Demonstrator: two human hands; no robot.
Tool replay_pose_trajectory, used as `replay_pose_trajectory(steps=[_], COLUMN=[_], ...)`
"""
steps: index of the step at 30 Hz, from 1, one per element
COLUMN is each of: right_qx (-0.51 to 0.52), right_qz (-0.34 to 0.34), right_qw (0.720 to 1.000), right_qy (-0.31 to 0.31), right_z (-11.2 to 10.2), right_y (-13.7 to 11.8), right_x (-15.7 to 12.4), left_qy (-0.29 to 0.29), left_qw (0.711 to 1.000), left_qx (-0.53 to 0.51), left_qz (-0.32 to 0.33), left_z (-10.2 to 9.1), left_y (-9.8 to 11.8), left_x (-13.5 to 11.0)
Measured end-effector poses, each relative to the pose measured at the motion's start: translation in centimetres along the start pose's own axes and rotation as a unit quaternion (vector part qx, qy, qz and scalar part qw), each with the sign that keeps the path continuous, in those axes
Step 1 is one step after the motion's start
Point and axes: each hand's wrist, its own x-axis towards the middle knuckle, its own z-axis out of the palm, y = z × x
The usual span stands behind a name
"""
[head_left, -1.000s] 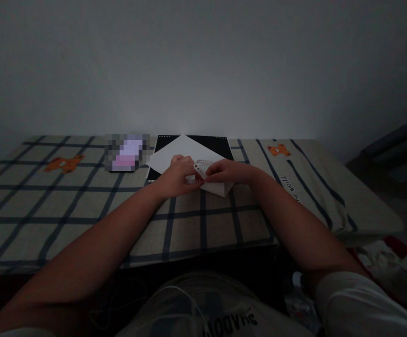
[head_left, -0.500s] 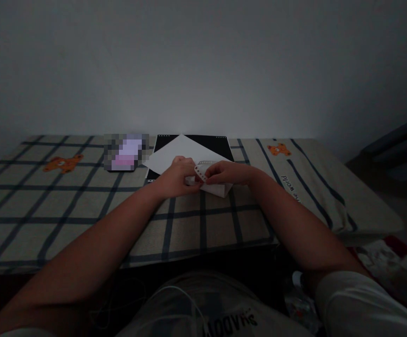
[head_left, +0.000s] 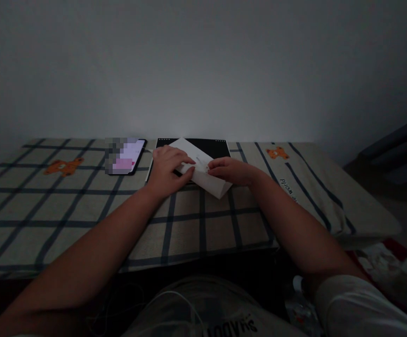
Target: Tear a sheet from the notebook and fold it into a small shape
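A white sheet of paper (head_left: 182, 144) lies askew, its near part folded over into a rolled flap (head_left: 213, 186). Beneath it is a flat black sheet (head_left: 206, 146) with pale edges and small holes along the top. My left hand (head_left: 168, 171) rests on the left side of the paper, fingers spread and thumb apart. My right hand (head_left: 229, 171) has its fingers bent together at the right edge of the folded part, pinching the paper. A small pale spot shows by its fingertips, too dim to make out.
A phone with a lit screen (head_left: 129, 157) lies left of the paper. A checked cloth (head_left: 84, 206) with bear prints covers the table, which meets a plain wall (head_left: 203, 70). Below right are a plastic bottle (head_left: 299, 304) and a red container (head_left: 403, 255) of crumpled white stuff.
My left hand has opened and moved slightly left, off the punched strip. That strip no longer stands up between my hands; the paper's near part now lies folded flatter. My right hand stays close by.
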Motion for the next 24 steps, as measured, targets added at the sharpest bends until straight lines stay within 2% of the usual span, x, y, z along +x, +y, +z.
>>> replay_pose_trajectory(steps=[2, 3, 5, 8, 9, 11, 12, 17, 21, 24], right_qx=[0.030, 0.044, 0.072, 0.104, 0.109, 0.104, 0.090, 0.006, -0.017, -0.006], right_qz=[-0.029, -0.043, -0.067, -0.101, -0.111, -0.113, -0.111, -0.121, -0.130, -0.130], right_qw=[0.999, 0.998, 0.994, 0.985, 0.983, 0.981, 0.981, 0.983, 0.982, 0.982], right_qy=[0.019, 0.030, 0.054, 0.088, 0.101, 0.122, 0.133, 0.138, 0.138, 0.139], right_z=[0.0, 0.0, 0.1, 0.5, 0.6, 0.7, 0.8, 0.7, 0.5, 0.4], right_y=[-0.1, -0.1, -0.2, -0.2, -0.1, 0.1, 0.2, 0.8, 1.0, 1.1], right_x=[0.0, 0.0, 0.1, 0.5, 0.7, 1.0, 1.2, 1.6, 1.6, 1.6], left_qy=[0.070, 0.085, 0.071, -0.041, -0.096, -0.207, -0.223, -0.214, -0.202, -0.184], left_qw=[0.997, 0.996, 0.995, 0.984, 0.970, 0.920, 0.902, 0.860, 0.810, 0.798], left_qx=[-0.007, -0.020, -0.055, -0.119, -0.154, -0.245, -0.274, -0.353, -0.433, -0.452], left_qz=[-0.025, -0.034, -0.054, -0.125, -0.161, -0.228, -0.248, -0.300, -0.340, -0.354], left_z=[-0.1, -0.1, 0.0, 0.6, 0.9, 1.4, 1.7, 2.0, 2.2, 2.3], left_y=[0.0, 0.0, -0.1, -0.3, -0.3, -0.4, -0.4, -0.2, -0.2, -0.3], left_x=[-0.1, -0.2, -0.3, -0.4, -0.4, -0.3, -0.3, 0.0, 0.1, 0.1])
